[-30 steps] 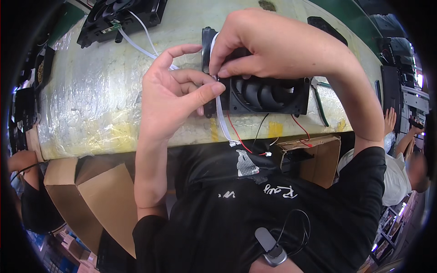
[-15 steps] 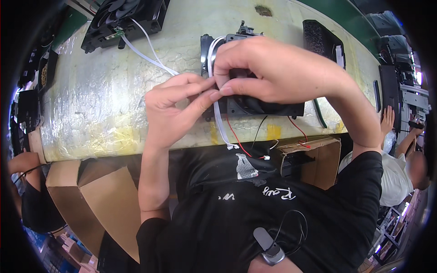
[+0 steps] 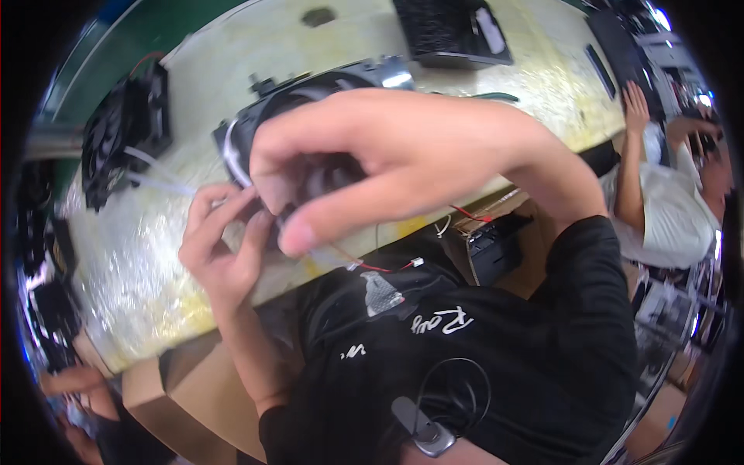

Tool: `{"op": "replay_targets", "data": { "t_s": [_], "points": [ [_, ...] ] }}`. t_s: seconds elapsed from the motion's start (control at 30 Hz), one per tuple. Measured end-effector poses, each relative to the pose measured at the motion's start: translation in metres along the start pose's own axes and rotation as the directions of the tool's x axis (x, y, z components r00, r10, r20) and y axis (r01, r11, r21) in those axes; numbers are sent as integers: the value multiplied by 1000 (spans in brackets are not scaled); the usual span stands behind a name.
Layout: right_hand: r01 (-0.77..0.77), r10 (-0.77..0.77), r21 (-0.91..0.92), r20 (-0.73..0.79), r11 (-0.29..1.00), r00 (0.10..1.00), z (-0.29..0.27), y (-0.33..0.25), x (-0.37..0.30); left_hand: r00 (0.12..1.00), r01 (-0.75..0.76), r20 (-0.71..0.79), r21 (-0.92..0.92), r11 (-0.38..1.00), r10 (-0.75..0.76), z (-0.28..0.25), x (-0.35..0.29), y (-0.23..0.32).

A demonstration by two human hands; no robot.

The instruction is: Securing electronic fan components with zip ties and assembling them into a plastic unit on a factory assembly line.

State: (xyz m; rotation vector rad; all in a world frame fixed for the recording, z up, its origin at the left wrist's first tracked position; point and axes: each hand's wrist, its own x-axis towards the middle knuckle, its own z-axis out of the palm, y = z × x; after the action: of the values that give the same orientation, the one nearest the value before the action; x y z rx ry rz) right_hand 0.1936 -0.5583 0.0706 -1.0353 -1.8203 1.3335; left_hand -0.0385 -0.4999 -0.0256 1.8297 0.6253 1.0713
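A black fan unit [image 3: 299, 94] lies on the table under my hands, its middle mostly hidden by them. A white cable bundle [image 3: 233, 149] loops along its left side. My left hand [image 3: 221, 252] is closed on the bundle at the fan unit's left edge, fingertips and thumb drawn together. Over the fan my right hand [image 3: 364, 155] arches, fingers curled and thumb close to them beside the left fingertips. Motion blurs both hands, and whatever lies in the right fingers is hidden. Thin red wires [image 3: 375, 268] with small white connectors hang over the near edge.
Another black fan [image 3: 126, 136] with white wires sits at the left. A black foam-lined box [image 3: 453, 32] stands at the far side. Open cardboard boxes [image 3: 182, 387] are below the near edge. At the right, a person in a white shirt [image 3: 666, 209] has a hand on the table.
The view has swung, so table and fans appear turned and shifted left. Both hands have moved lower left in the picture, and the right thumb has come away from the left fingertips.
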Motion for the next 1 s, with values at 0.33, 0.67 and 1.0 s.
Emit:
{"op": "replay_targets", "data": {
  "t_s": [0.33, 0.67, 1.0],
  "points": [
    [-615, -32, -685, -678, 391, 735, 11, 82, -149, 963, -253, -17, 300, 920, 270, 10, -11, -8],
    [-734, -184, -574, -817, 363, 547, 26, 104, -168, 957, -137, -258, 9, 991, 135, 15, -19, -13],
    [-363, -111, -884, -409, 296, 906, 57, -23, -40, 979, -13, -203, -103, 995, -8, 5, -26, -10]
  ]
}}
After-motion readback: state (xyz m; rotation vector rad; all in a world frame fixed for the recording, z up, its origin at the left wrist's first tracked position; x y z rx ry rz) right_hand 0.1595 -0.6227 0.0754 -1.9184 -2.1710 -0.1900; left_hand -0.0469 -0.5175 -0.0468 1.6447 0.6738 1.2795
